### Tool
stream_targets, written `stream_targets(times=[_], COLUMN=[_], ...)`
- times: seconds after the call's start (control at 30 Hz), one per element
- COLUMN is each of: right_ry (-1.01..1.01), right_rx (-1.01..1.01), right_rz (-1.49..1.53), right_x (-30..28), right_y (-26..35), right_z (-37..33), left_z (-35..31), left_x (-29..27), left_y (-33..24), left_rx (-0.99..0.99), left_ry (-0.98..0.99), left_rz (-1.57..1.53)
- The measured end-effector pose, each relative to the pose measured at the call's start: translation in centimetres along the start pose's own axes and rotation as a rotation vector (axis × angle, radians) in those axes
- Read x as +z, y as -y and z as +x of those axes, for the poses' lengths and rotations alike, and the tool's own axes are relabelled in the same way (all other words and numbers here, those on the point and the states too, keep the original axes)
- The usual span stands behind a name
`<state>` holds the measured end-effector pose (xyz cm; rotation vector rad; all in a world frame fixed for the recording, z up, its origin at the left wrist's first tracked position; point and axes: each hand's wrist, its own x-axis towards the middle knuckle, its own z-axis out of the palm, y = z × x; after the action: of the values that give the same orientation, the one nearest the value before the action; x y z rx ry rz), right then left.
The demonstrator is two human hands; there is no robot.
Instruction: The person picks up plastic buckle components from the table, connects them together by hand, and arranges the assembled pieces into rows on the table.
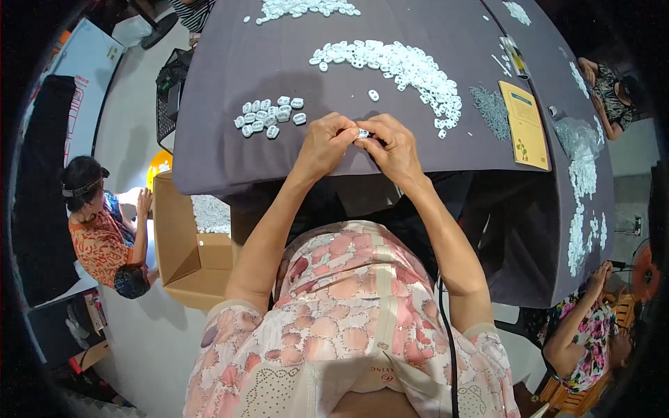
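White plastic clip [363, 133], tiny, is pinched between both sets of fingertips just above the grey table [223, 160] edge, left hand [323, 145] and right hand [396, 148] pressed together, probably to steady it. Finished-looking pieces [270, 115] sit leftward, loose heap [404, 70] beyond. Down left, an open cardboard box [182, 244] holds more white parts.

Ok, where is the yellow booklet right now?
In the head view, the yellow booklet lies on the grey tablecloth at the person's right, beside a patch of small grey parts.
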<state>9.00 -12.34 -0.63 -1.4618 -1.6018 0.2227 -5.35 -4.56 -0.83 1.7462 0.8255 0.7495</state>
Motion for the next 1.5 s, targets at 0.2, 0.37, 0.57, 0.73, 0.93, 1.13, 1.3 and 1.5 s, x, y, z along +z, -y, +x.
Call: stream_targets(times=[0.2, 0.37, 0.57, 0.73, 0.93, 1.13, 1.3, 1.5], right_ry=[-0.004, -0.012, 0.002, 0.012, 0.089, -0.227, -0.298, -0.265], right_rx=[-0.077, -0.08, -0.037, 0.071, 0.057, 0.208, 0.244, 0.166], right_rz=[-0.015, -0.018, -0.015, 0.064, 0.159, -0.173, -0.505, -0.751], right_x=[0.0, 0.2, 0.1, -1.1, -2.6, -10.8, -14.9, -15.5], right_y=[-0.6, -0.4, 0.6, -0.2, 1.2, -3.1, -9.3, -13.0], right_z=[0.2, 0.1, 0.3, -0.2, -0.2, -1.6, -0.9, 0.3], left_z=[0.3, 0.1, -0.1, 0.4, -0.5, -0.2, -0.3, 0.1], left_x=[-0.3, -0.2, -0.5, 0.1, -0.7, 0.1, -0.2, 0.4], left_y=[-0.1, -0.2, -0.5, -0.9, -0.8, -1.1, -1.3, -1.3], left_rx=[0.067, 0.031, -0.024, -0.009, -0.071, -0.031, -0.158, -0.104], left_ry=[0.062, 0.05, 0.05, 0.091, 0.034, 0.011, -0.007, -0.039], left_rz=[0.014, -0.009, -0.068, -0.107, -0.072, -0.095, -0.129, -0.083])
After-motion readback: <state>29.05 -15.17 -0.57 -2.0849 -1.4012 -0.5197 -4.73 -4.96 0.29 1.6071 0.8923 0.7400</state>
